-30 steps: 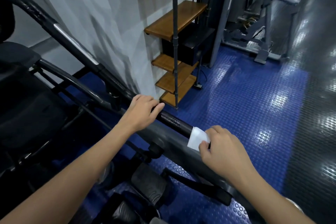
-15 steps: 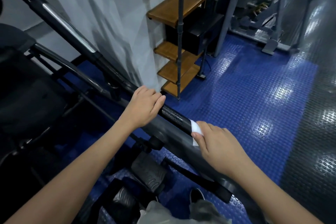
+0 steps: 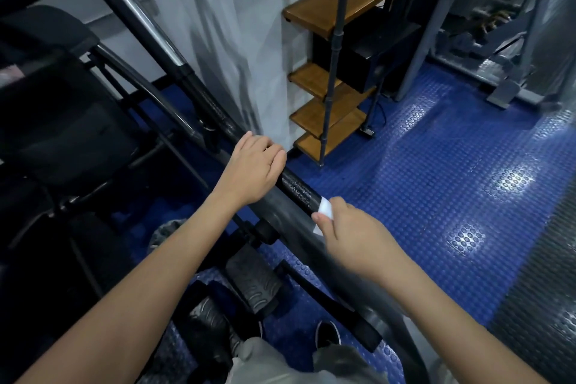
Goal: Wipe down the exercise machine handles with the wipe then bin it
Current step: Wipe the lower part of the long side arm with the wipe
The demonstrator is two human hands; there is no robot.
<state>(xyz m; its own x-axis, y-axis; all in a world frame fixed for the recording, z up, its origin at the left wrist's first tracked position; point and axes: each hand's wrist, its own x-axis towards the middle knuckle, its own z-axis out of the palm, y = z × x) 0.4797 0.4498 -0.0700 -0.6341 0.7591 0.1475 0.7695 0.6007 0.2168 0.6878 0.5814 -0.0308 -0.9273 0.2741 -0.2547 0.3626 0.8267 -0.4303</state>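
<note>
A black handle bar [image 3: 297, 188] of the exercise machine runs diagonally from upper left to lower right. My left hand [image 3: 254, 170] grips the bar from above, fingers curled over it. Just below it on the same bar, my right hand [image 3: 349, 234] holds a white wipe [image 3: 325, 207] wrapped against the bar's end section. Only a small fold of the wipe shows past my thumb and fingers. No bin is in view.
The machine's black frame and seat [image 3: 56, 121] fill the left side, with pedals [image 3: 252, 280] below my arms. A wooden shelf unit [image 3: 339, 9] stands by the white wall. Blue studded floor [image 3: 452, 165] spreads right, with another grey machine [image 3: 514, 25] at the far right.
My right hand has closed more tightly round the bar, so less of the wipe shows. The camera has tilted down and my legs and shoes have come into view.
</note>
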